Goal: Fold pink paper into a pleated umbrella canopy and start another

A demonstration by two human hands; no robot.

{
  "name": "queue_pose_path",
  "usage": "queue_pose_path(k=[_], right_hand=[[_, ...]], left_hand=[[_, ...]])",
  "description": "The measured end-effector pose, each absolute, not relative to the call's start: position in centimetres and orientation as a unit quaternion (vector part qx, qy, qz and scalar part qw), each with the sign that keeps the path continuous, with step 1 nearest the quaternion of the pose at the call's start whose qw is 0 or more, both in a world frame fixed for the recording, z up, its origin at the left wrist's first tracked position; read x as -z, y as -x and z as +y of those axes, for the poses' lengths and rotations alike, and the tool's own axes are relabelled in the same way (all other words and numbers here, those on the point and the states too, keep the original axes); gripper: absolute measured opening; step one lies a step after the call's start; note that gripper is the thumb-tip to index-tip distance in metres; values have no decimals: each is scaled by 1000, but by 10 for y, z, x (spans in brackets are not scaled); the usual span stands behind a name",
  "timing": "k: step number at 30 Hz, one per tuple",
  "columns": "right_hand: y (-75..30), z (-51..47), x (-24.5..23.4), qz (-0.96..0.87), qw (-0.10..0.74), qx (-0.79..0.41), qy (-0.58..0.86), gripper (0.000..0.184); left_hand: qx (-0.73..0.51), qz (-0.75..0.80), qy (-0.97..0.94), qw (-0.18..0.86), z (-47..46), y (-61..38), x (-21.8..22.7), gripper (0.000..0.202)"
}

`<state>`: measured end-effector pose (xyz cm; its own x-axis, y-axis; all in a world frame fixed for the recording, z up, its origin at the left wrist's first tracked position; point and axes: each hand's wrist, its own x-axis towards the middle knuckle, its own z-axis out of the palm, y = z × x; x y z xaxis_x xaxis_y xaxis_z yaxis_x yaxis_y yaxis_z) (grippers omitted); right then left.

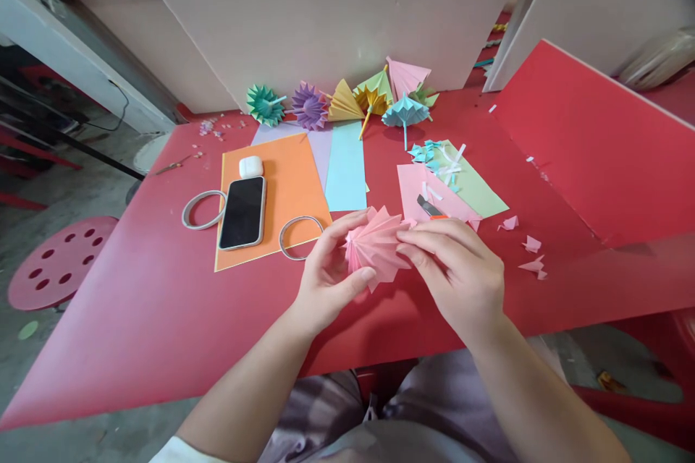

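A pink pleated paper umbrella (377, 246) is held up between my two hands, above the red table. My left hand (326, 268) curls round its left side, thumb in front and fingers behind. With thumb and fingertips together, my right hand (461, 260) pinches the right edge of the pleats. Just behind my right hand, a craft knife (431, 207) lies on a pink paper sheet (411, 181). Left of the umbrella, a roll of tape (300, 258) lies partly over an orange sheet (287, 166).
Several finished paper umbrellas (405, 113) stand along the back of the red table (163, 318). A phone (242, 213), a white earbud case (250, 166) and a second tape roll (190, 211) are at the left. Pink scraps (533, 244) lie at the right, before a red board (591, 152).
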<state>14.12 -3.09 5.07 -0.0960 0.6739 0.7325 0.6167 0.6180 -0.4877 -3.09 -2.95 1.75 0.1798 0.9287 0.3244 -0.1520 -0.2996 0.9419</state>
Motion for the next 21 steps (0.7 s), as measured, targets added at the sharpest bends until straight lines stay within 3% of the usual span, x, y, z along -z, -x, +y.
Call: queue_pose_path(k=[17,21], right_hand=[[-141,-31,-46,-763,504,-57,401,16],[-145,-30,-47,-783,465,-4,413,15]], left_hand=[[-541,302,-558,552,-28,31,-17,44],[-557,351,-605,448,-26,34,-17,44]])
